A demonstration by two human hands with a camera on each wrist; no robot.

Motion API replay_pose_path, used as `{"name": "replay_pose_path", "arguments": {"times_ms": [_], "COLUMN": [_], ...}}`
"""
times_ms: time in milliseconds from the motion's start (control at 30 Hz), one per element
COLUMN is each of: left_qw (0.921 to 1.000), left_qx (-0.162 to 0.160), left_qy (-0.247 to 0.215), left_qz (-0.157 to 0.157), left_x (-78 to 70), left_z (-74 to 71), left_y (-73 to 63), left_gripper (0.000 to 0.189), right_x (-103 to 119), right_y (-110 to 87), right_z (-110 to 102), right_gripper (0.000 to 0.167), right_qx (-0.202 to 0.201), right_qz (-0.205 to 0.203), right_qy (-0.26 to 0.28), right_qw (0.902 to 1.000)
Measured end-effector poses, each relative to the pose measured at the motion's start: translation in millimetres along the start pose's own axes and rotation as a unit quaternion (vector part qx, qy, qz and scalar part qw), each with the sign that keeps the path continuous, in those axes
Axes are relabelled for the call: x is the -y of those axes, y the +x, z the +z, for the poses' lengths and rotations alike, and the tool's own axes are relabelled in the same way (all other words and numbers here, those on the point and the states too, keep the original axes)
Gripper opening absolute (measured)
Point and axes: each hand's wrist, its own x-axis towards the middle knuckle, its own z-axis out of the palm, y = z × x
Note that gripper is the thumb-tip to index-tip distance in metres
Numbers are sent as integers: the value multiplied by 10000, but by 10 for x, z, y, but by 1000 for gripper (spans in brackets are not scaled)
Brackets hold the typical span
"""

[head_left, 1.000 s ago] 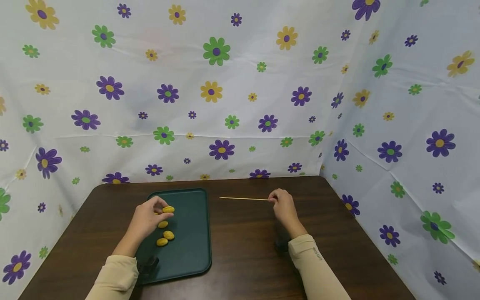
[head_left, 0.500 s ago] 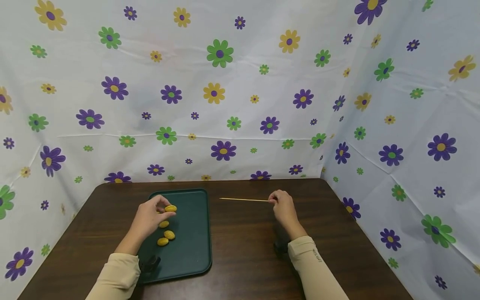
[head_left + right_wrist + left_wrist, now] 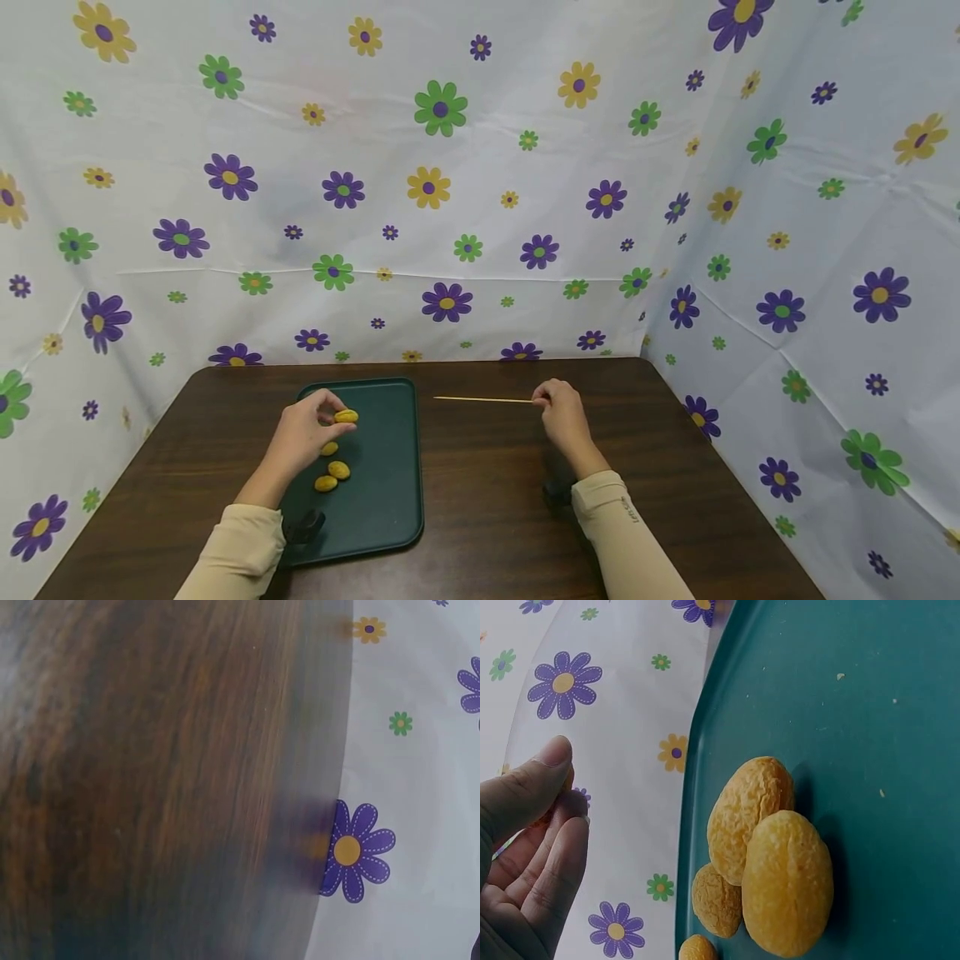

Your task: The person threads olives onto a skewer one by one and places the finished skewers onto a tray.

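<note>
The small oval yellow piece (image 3: 347, 416) is pinched between the thumb and fingers of the left hand (image 3: 303, 429), above the tray (image 3: 382, 512). The thin, straight, tan stick (image 3: 480, 399) is held at one end by the right hand (image 3: 562, 417); its free tip points left, apart from the piece.

A dark brown desk (image 3: 487, 492) with streaked wood grain is shown; its left half is partly covered by a dark green, rimmed tray (image 3: 382, 483).

Flowered cloth (image 3: 495, 225) behind wooden table (image 3: 483, 492)
</note>
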Motion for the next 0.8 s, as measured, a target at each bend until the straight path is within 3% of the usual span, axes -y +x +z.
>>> {"name": "replay_pose_path", "arguments": {"times_ms": [800], "left_qw": [10000], "left_qx": [55], "left_qy": [3], "left_qz": [59], "left_x": [-45], "left_z": [48], "left_y": [28], "left_gripper": [27], "right_x": [104], "right_y": [15], "right_z": [43], "right_gripper": [17], "right_qx": [167], "right_qz": [74], "right_qy": [65], "right_qw": [9998]}}
